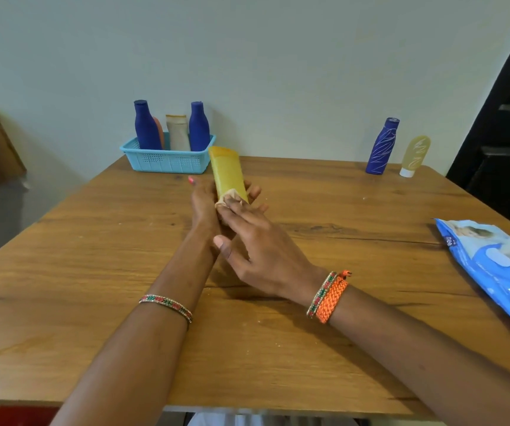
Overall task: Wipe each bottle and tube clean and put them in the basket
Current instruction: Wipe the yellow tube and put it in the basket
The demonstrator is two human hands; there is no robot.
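My left hand [202, 204] grips the lower end of a yellow tube [227, 173], which points away from me above the table. My right hand [253, 247] presses a soiled wipe [229, 199] against the tube with its fingertips. At the back left stands a light blue basket [167, 162] holding two dark blue bottles [146, 126] [199, 127], a beige tube [177, 132] and an orange item partly hidden behind the left bottle. A scribbled-on blue bottle [382, 146] and a pale yellow tube [415, 155] with a white cap stand at the back right.
A blue pack of wet wipes [493, 272] lies at the table's right edge with a wipe poking out. The wooden table [94, 256] meets a pale wall at the back. A dark door stands at the far right.
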